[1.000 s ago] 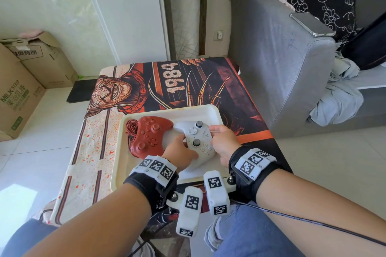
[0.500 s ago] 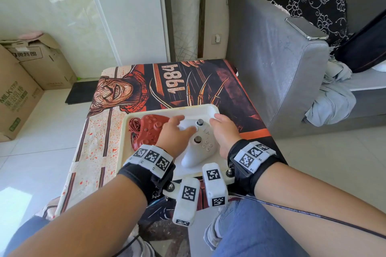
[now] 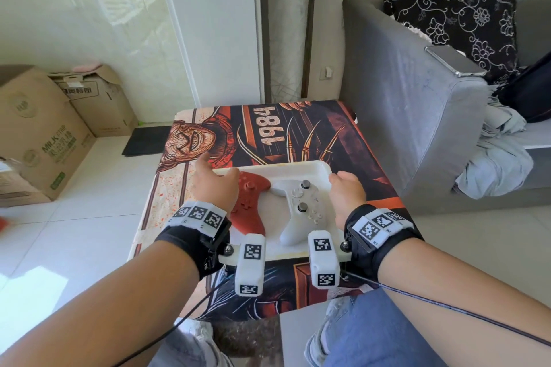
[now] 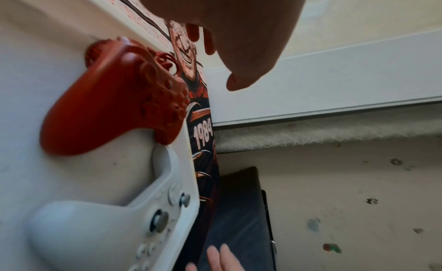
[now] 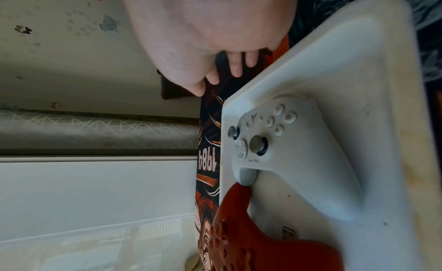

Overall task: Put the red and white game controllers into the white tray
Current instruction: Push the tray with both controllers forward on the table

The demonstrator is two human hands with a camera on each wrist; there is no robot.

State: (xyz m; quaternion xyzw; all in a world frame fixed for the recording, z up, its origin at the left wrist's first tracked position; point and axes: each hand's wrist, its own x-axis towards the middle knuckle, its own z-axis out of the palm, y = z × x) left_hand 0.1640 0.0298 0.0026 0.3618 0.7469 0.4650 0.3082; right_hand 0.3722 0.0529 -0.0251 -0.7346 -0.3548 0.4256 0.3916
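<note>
The white tray (image 3: 286, 169) lies on the printed table cover. The red controller (image 3: 250, 211) lies in its left half and the white controller (image 3: 301, 213) in its right half, their inner grips close together. My left hand (image 3: 212, 180) hovers over the tray's left edge with relaxed fingers and holds nothing. My right hand (image 3: 346, 191) is at the tray's right edge, loosely curled and empty. The left wrist view shows the red controller (image 4: 114, 97), the white controller (image 4: 107, 227) and the empty left hand (image 4: 215, 67). The right wrist view shows the white controller (image 5: 287, 152), the red controller (image 5: 263, 241) and the empty right hand (image 5: 224, 70).
The small table carries a red and black "1984" cloth (image 3: 298, 134). A grey sofa (image 3: 402, 116) stands close on the right, with a phone (image 3: 453, 62) on its armrest and clothes (image 3: 492, 167) on the seat. Cardboard boxes (image 3: 44, 134) stand on the floor at left.
Both hands have let go of the white controller and moved apart to the tray's sides. The white controller now lies flat in the tray beside the red one.
</note>
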